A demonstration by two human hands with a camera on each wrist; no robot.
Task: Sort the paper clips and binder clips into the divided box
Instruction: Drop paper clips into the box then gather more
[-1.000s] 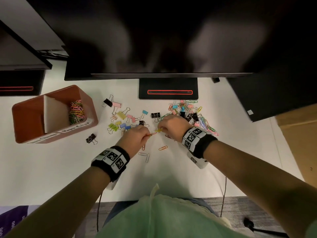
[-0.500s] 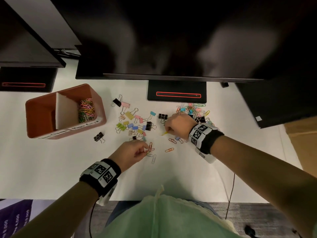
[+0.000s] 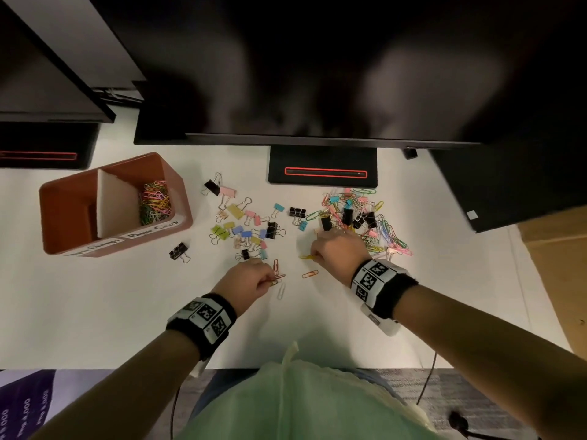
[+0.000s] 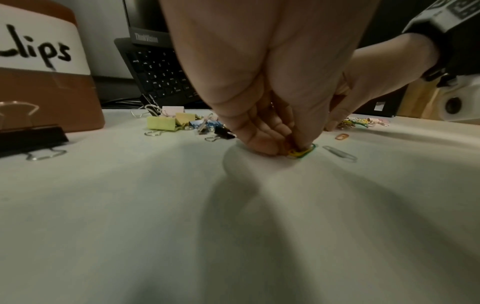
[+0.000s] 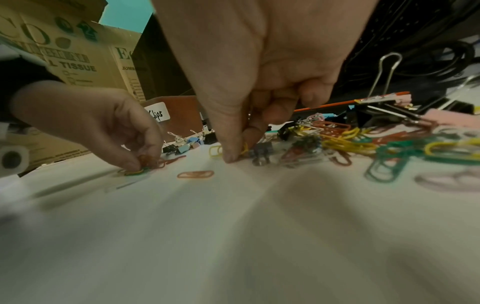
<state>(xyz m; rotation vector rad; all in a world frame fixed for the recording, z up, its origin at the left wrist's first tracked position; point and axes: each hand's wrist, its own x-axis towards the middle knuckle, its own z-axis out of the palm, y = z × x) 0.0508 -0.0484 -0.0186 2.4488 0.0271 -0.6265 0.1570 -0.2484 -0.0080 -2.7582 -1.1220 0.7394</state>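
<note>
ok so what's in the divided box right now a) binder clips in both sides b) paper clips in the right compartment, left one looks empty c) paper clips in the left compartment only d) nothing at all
b: in the head view the divided box holds a heap of coloured paper clips in its right compartment, behind the label reading Paper Clips, while no clips show in the left compartment.

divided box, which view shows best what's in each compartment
Head view: it looks down into the divided box, showing coloured paper clips piled in the right compartment and none visible in the left. Left wrist view shows only an outer wall and label; right wrist view only a distant labelled corner.
</note>
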